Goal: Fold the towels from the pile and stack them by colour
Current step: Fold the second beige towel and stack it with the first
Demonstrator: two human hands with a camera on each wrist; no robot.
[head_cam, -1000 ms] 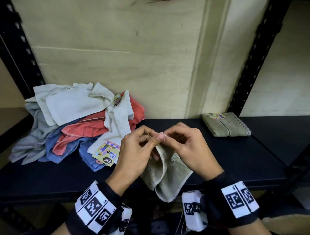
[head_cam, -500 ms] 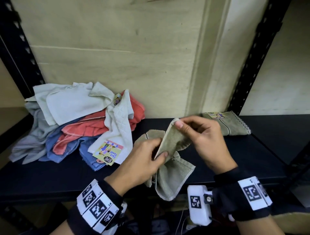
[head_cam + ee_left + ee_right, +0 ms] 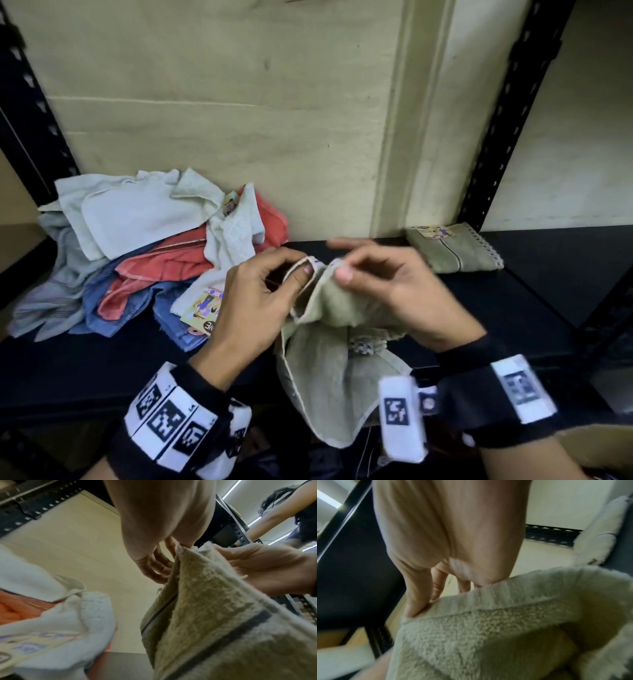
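I hold an olive-green towel (image 3: 329, 363) above the front edge of the black shelf (image 3: 479, 308). My left hand (image 3: 291, 274) pinches its upper left edge between thumb and fingers. My right hand (image 3: 346, 270) pinches the top edge just to the right, a short gap from the left hand. The towel (image 3: 205, 615) hangs down in loose folds, its lower corner below the shelf edge. From the right wrist the towel (image 3: 488, 635) fills the lower half under my fingers (image 3: 414, 601). The pile of towels (image 3: 137, 253), white, red, blue and grey, lies at the left. One folded olive towel (image 3: 455, 250) lies at the back right.
A cream wall panel (image 3: 239, 102) closes the back of the shelf. Black perforated uprights stand at the left (image 3: 30, 113) and right (image 3: 507, 113). A printed paper label (image 3: 203, 308) sticks out of the pile near my left hand.
Half a second ago my right hand held a corner up and apart from the left. It has come back toward the left hand, and both now pinch the top edge close together.
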